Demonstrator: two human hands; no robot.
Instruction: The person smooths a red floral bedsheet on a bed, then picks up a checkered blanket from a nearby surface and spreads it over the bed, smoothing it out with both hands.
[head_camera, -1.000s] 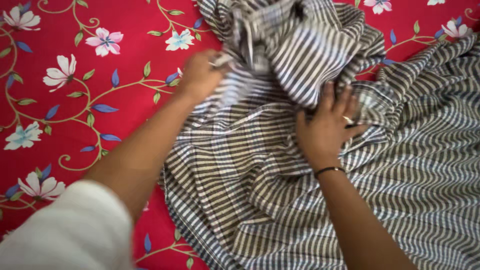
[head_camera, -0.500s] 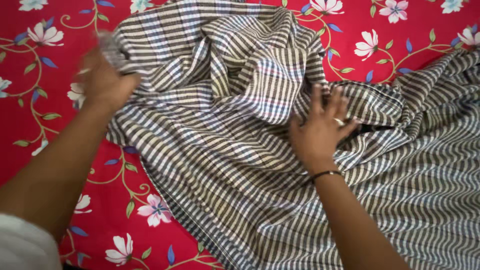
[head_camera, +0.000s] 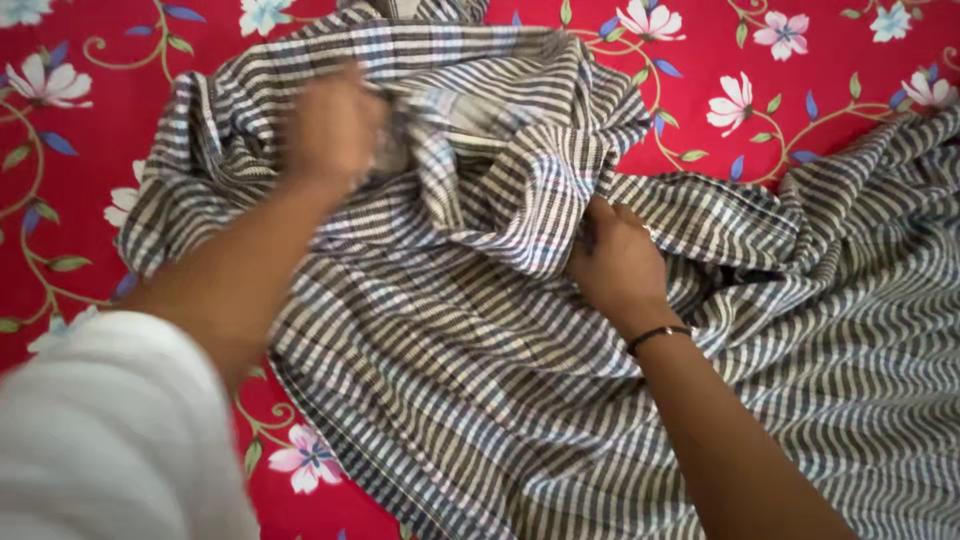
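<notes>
My left hand has swung inward from the cloth's far-left edge; my right hand has curled shut. Both grip folds of the striped cloth, bunched on the red floral bedsheet, still unflattened.

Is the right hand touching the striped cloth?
Touching. The head view shows the right hand resting on the striped cloth, fingers tucked under a raised fold.
</notes>
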